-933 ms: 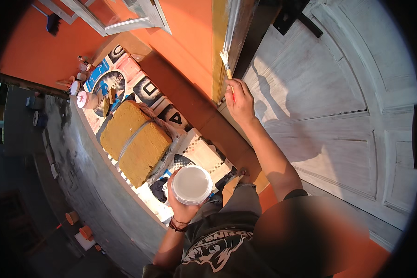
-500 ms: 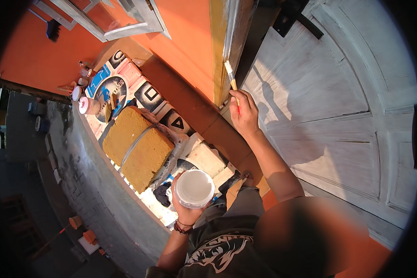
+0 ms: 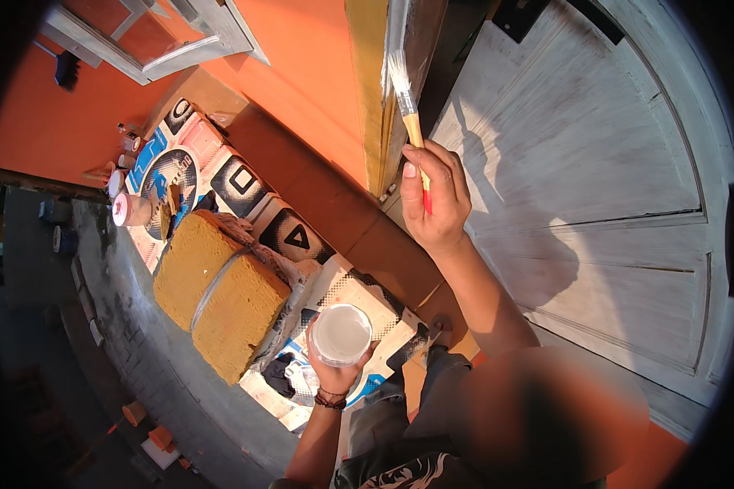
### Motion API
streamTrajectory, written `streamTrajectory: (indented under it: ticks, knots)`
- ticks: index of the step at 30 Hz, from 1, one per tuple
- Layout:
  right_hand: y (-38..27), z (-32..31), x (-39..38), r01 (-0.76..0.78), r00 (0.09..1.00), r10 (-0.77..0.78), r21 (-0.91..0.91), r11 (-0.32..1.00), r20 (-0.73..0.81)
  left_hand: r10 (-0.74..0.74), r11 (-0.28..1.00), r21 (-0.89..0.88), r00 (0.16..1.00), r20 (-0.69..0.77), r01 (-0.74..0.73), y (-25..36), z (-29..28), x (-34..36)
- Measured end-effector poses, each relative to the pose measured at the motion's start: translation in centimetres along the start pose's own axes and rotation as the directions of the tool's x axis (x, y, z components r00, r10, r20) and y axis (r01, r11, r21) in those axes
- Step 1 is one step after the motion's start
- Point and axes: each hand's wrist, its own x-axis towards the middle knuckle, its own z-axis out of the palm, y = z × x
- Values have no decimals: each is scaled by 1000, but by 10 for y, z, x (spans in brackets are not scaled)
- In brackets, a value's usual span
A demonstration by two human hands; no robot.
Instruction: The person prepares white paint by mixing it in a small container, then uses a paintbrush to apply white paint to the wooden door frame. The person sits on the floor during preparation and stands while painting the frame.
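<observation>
My right hand (image 3: 440, 191) grips a paintbrush (image 3: 411, 122) by its wooden, red-ended handle. The brush points upward, its white bristles in front of the white-streaked door frame (image 3: 396, 33); whether they touch it I cannot tell. Low in front of my body, my left hand (image 3: 334, 376) is wrapped round an open tub of white paint (image 3: 342, 335), held from beneath and the side. Beaded bands circle the left wrist. Just left of the tub, a big yellow foam block (image 3: 220, 297) with a grey band around it lies on the patterned sheet (image 3: 302, 236).
A whitish panelled door (image 3: 587, 163) stands to the right, with a dark lock (image 3: 518, 16). Several pots, including a pink-lidded one (image 3: 130, 210), are at the sheet's far left. An open window (image 3: 179, 57) juts from the orange wall (image 3: 302, 81). A dark cloth (image 3: 279, 375) lies near my left hand.
My right hand and the brush have risen and come closer to the camera. The view has shifted, so the foam block and sheet sit further left. The tub stays in my left hand.
</observation>
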Motion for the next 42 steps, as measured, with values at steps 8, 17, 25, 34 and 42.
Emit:
streamTrajectory:
  ticks: [8,17,25,34,42]
  knots:
    - [-2,-13,-22,45,999,-44,24,999,-16,-50,998,38,999,-17,50,-37,18,29]
    - [-3,-14,-39,-48,996,46,24,999,80,-68,997,43,997,20,67,-29,23,16]
    - [8,-17,-65,-212,960,205,15,977,192,-67,998,14,996,59,66,-17,24,14]
    - [-31,-54,-78,-763,640,685,389,516,347,-40,999,11,999,29,40,-31,22,20]
    - [-29,-57,-92,-692,597,735,669,271,320,-28,999,27,999,27,28,-25,27,23]
